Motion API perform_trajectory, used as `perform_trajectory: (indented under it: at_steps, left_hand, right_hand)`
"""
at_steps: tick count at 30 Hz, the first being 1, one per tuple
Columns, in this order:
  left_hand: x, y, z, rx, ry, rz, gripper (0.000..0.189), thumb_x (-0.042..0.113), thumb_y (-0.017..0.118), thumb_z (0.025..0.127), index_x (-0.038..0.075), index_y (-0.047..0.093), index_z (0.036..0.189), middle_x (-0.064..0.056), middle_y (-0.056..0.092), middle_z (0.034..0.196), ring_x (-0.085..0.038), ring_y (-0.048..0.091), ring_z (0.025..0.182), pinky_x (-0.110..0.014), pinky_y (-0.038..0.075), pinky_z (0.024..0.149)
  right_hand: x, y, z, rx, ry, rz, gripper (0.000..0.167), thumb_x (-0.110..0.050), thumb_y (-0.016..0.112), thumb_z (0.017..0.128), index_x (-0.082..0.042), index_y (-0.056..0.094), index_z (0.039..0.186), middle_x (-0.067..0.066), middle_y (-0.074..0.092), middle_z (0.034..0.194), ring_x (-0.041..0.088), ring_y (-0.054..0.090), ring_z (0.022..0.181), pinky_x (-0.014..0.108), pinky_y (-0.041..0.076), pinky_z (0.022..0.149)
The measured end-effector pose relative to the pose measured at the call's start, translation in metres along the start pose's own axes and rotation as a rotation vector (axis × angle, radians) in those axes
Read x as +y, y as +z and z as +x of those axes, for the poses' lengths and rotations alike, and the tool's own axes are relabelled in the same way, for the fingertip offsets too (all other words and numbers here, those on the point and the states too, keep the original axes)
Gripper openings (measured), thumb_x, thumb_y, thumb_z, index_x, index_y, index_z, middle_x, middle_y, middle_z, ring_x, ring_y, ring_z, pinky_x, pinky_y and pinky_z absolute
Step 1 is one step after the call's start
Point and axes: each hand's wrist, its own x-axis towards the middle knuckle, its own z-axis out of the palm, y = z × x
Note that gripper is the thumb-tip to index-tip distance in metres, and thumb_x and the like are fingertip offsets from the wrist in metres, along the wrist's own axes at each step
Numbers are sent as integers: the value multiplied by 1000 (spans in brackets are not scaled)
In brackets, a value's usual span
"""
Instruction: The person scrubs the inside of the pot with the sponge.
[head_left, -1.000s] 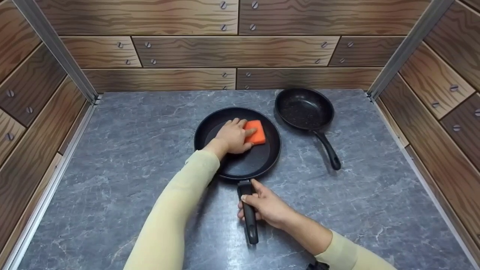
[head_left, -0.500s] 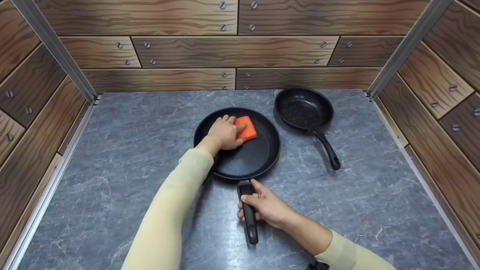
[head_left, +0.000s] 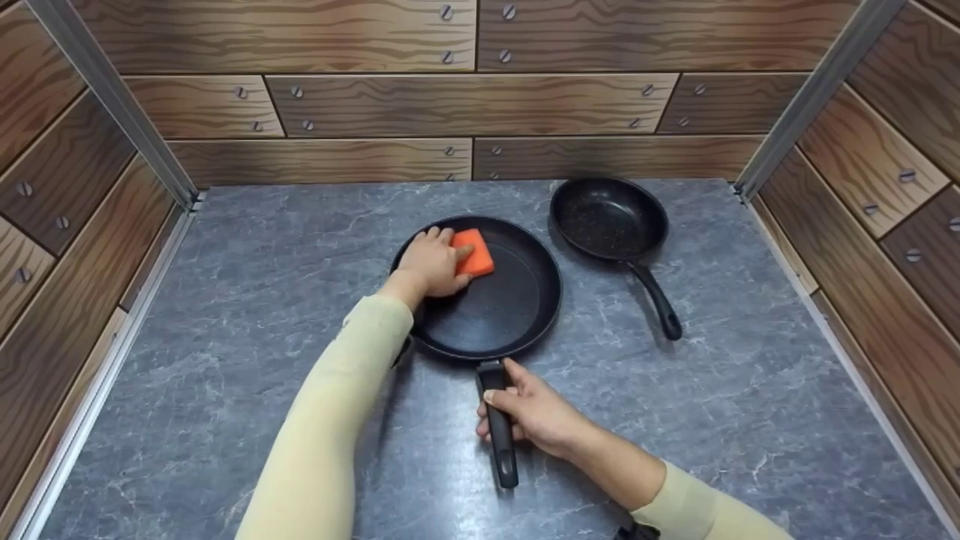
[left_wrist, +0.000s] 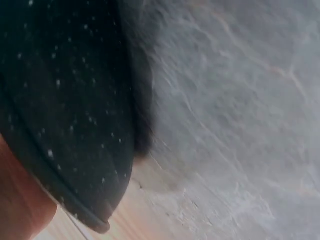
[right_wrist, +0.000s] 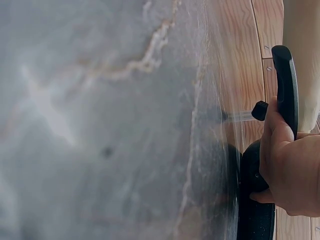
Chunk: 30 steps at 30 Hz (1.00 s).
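A large black frying pan [head_left: 495, 322] lies on the grey marbled table, its handle [head_left: 504, 457] toward me. Inside it, at the upper left of the pan floor, my left hand [head_left: 435, 262] holds an orange sponge [head_left: 474, 253] between thumb and fingers, pressed to the surface. The left wrist view shows the pan's speckled outer wall [left_wrist: 70, 100] and a bit of hand; the sponge is hidden there. My right hand [head_left: 544, 416] grips the handle close to the pan, thumb on top. In the right wrist view the fingers wrap below the handle [right_wrist: 286, 85].
A smaller black frying pan [head_left: 607, 217] stands at the back right, its handle [head_left: 658, 304] angled toward the front right. Wood-patterned walls [head_left: 472, 105] enclose the marbled table [head_left: 262, 315] at the back and both sides, with metal rails at the corners.
My left hand has slid the sponge leftward and slightly away from me across the pan floor. The pan and my right hand on its handle stay put.
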Motion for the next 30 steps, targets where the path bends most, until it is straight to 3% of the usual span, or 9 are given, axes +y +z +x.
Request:
perform_trajectory:
  at_steps: [12, 22, 30]
  left_hand:
    - [-10, -6, -7, -27, 0, 52, 60, 54, 60, 101, 21, 61, 152, -25, 54, 141, -46, 49, 134, -55, 36, 117]
    - [-10, -11, -13, -57, -3, 59, 59, 51, 61, 102, 20, 61, 152, -27, 49, 152, -47, 41, 146, -56, 30, 122]
    - [-11, -14, -18, -108, -2, 71, 59, 52, 61, 102, 19, 61, 152, -27, 50, 151, -48, 40, 147, -57, 29, 123]
  right_hand:
    - [0, 0, 0, 17, 0, 3, 86, -6, 54, 108, -4, -7, 169, 20, 67, 103, 22, 75, 77, 42, 64, 76]
    - [-1, -1, -1, 11, -7, -1, 85, -6, 54, 108, -4, -5, 169, 21, 67, 103, 22, 75, 78, 41, 64, 77]
    - [1, -1, 0, 2, -11, 3, 84, -5, 54, 108, -5, -4, 169, 17, 66, 100, 21, 75, 77, 42, 64, 77]
